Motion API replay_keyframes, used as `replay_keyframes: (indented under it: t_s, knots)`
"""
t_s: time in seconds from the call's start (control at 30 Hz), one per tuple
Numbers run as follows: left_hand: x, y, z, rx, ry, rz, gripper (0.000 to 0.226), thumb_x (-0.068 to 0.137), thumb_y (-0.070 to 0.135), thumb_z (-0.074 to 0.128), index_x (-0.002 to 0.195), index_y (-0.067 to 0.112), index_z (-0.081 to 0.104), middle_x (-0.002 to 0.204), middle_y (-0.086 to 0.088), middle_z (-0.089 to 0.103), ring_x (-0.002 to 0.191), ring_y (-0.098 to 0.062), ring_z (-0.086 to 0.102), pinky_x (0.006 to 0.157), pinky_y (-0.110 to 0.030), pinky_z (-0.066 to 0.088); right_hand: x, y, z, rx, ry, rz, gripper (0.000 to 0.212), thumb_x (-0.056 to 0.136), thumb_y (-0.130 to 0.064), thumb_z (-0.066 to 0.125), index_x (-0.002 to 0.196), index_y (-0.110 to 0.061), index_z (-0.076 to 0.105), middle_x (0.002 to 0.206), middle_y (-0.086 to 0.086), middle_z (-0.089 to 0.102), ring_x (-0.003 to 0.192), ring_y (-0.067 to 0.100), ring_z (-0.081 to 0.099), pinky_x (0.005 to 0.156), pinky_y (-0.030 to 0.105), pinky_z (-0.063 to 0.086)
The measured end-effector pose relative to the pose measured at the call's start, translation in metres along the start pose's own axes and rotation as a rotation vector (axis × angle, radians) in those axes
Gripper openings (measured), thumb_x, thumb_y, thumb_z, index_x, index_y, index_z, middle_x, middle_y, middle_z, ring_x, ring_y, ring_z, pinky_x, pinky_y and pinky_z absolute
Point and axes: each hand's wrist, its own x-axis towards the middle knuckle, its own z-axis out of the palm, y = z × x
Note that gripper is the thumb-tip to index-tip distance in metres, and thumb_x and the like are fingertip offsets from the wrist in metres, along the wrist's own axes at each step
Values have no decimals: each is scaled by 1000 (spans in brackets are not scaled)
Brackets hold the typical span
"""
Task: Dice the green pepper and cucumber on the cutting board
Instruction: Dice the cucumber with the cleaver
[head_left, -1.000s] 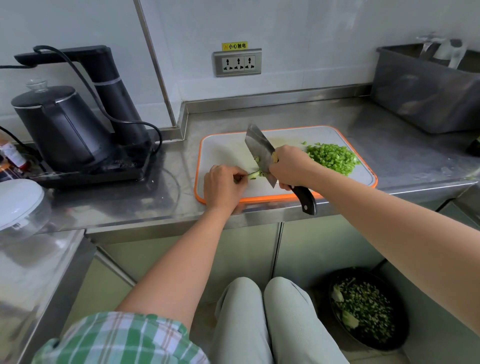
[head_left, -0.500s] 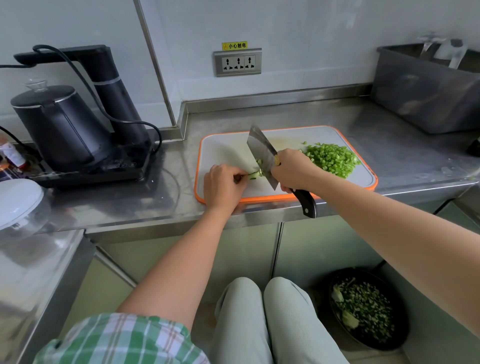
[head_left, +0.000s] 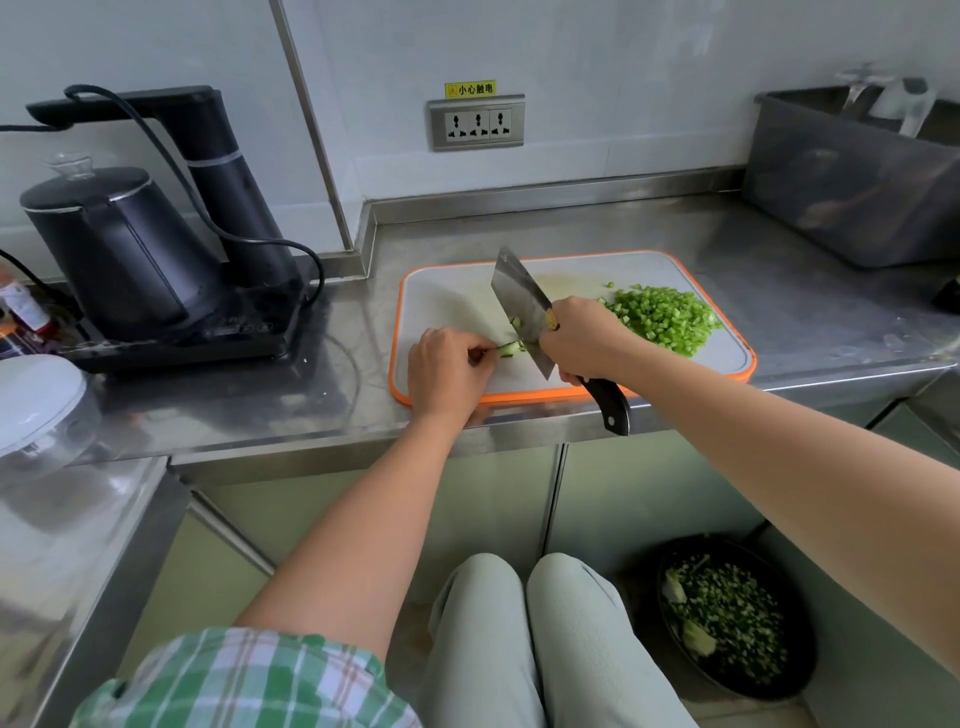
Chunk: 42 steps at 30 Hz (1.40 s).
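Desk (head_left: 779, 291), brushed steel, bearing a white cutting board (head_left: 452, 296), orange-rimmed, with a diced green pile (head_left: 662, 317) at its right end. Cleaver (head_left: 519, 296), broad flat blade, handle gripped by the right hand (head_left: 582, 340), fingers curled round it. Green strip (head_left: 509, 349), thin, long axis left-right: the left hand (head_left: 447, 369) pinches its left end, and the blade edge is at its right end.

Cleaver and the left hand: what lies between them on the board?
A short green vegetable strip, pinched by the left hand and reaching the cleaver; head view.
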Motion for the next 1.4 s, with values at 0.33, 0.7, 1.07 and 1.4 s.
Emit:
replay_keyframes:
  t_s: [0.33,0.7,1.07,1.4]
  knots:
    - [-1,0,-1,28,-6,15,11,83,28,68,86,28,78,75,-2,69,79,-27,56,63,-35,45,2,-3,8,-50,-12,-12,15,83,-1,42,70,-8,41,61,11,53,56,26,55,50,27,42]
    - [-1,0,-2,9,0,17,11,83,27,68,86,28,78,76,0,70,79,-26,57,61,-30,40,-3,-6,2,-56,-39,-1,11,81,1,44,71,-5,46,62,13,58,57,28,57,53,29,46]
    - [-1,-1,0,17,-5,16,11,83,25,68,85,28,78,76,-1,71,78,-27,57,63,-34,45,-3,-6,-3,-3,-25,7,14,81,2,43,69,-2,49,56,13,59,45,24,54,46,25,44]
    - [-2,-1,-1,36,-20,25,15,82,25,64,85,28,78,73,-1,68,76,-28,56,61,-35,45,-3,-4,5,-30,16,-13,17,85,-3,42,69,-7,41,59,10,54,51,24,54,45,24,41]
